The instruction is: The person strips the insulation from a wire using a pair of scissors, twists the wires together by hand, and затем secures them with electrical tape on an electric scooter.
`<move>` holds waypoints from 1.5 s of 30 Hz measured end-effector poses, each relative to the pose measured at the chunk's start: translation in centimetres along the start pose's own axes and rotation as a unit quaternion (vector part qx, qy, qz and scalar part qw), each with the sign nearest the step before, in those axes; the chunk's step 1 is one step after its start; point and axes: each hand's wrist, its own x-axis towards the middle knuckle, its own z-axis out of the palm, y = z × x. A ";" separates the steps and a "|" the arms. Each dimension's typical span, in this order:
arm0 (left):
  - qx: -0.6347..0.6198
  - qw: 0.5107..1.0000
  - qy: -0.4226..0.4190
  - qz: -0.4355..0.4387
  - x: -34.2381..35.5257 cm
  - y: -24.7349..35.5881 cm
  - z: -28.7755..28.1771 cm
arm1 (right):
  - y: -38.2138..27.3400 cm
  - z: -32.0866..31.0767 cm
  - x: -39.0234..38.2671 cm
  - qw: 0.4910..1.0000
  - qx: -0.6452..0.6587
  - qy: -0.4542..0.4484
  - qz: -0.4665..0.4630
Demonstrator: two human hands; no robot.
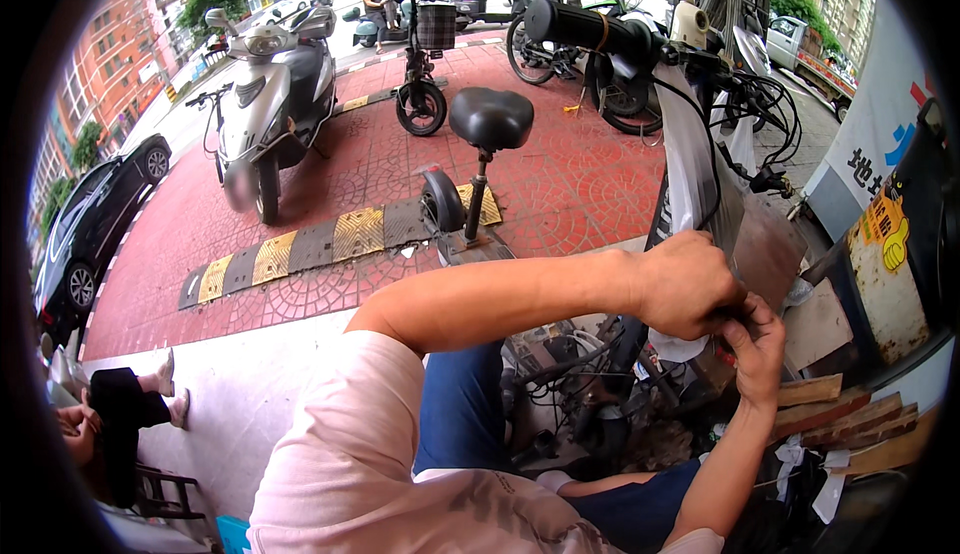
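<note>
My left hand [688,282] reaches across to the right, its fingers curled and pinched. My right hand [757,346] meets it from below, thumb and fingertips pressed together. Whatever sits between the fingertips is too small or hidden to make out. Both hands are beside the steering stem of a small electric scooter, partly wrapped in whitish plastic [692,169]. Loose black cables [775,139] hang from its handlebar [590,29]. Below my arms, the scooter's body shows bare wires [570,364]. Its black saddle [491,118] stands on a post further left.
Wood strips [850,419] and a rusty panel [890,264] are at the right. A striped speed bump [300,254] crosses the red paving. Beyond it stand a silver motor scooter [275,84] and a small bike with a basket [436,27]. A seated person's legs [130,399] show at left.
</note>
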 end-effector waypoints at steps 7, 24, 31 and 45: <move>0.012 0.999 0.017 -0.032 -0.1 1.8 -0.8 | 2.6 -3.8 -1.9 0.994 0.025 0.086 0.055; -0.174 0.968 -0.116 -0.141 -4.2 4.1 -5.2 | 12.6 -15.8 -9.4 0.905 -0.158 0.322 0.229; -0.302 0.910 -0.099 -0.267 -3.6 6.0 -6.0 | 15.7 -18.2 -8.1 0.794 -0.445 0.253 0.329; -0.401 0.831 -0.067 -0.379 -4.0 2.0 -6.6 | 24.7 -23.7 4.3 0.680 -0.644 0.037 0.348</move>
